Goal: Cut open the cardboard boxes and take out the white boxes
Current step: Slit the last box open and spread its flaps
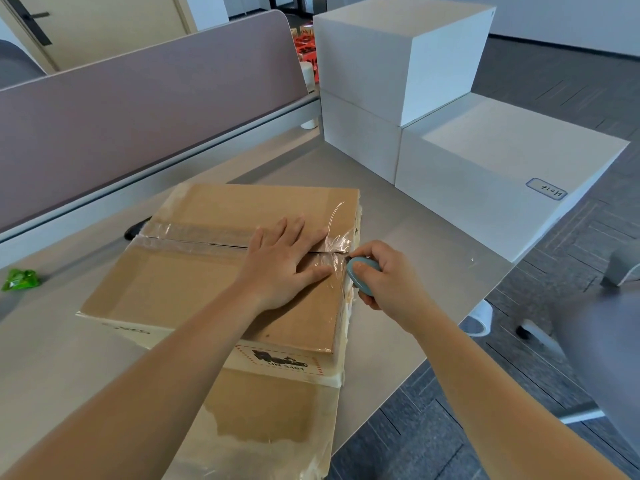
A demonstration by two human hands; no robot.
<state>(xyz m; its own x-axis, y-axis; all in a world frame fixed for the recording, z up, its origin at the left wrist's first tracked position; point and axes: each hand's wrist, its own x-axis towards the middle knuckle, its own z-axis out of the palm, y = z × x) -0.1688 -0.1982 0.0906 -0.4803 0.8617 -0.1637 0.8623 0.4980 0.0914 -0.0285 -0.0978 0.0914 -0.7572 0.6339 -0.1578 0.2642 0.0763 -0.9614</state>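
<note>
Left hand [284,261] flat and spread on the cardboard box [221,268], fingers straddling the taped seam [194,237]. Right hand [384,278], just right of it, curls round a blue-grey cutter [360,273] (blade itself too small to see), tip at the box's right edge. White boxes [408,74] stacked well beyond both hands

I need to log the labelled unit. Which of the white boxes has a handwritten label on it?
The low white box nearest the table's right edge: a blue-outlined handwritten label sits on its top. The stacked upper box and the one beneath it show none.
</note>
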